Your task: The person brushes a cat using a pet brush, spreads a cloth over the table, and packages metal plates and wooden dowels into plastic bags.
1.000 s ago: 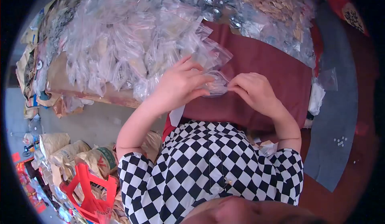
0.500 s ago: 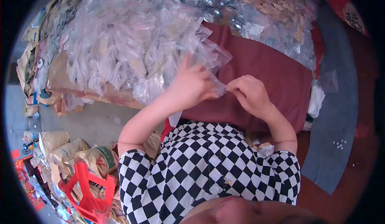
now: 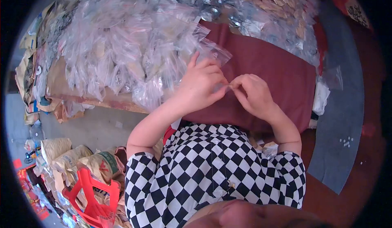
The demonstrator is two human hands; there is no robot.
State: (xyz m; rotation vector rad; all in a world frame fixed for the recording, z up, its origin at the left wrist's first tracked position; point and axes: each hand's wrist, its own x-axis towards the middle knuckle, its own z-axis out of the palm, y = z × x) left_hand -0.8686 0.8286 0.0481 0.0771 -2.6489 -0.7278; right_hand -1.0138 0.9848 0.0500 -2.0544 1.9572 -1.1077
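Above the dark red cloth [image 3: 269, 65], my two hands meet fingertip to fingertip. The thumb and index finger of my left hand [image 3: 204, 83] are pinched together, and its little finger side is raised toward the bags. My right hand [image 3: 253, 93] is pinched too, its fingers curled. Whatever lies between the fingertips is too small and hidden to make out. Just left of my left hand begins a large heap of clear zip bags [image 3: 122, 44] with small items inside; some loose bag edges [image 3: 218, 52] overlap the cloth.
Small metallic parts [image 3: 208, 3] and brown pieces [image 3: 281, 3] lie at the back. A grey strip [image 3: 337, 105] with small white discs [image 3: 347, 141] runs down the right. At lower left stand a red plastic stool [image 3: 92, 199] and paper sacks [image 3: 71, 160].
The clear bag at my left hand is no longer visible between the hands. My left hand has moved up and right, and its fingertips now meet those of my right hand.
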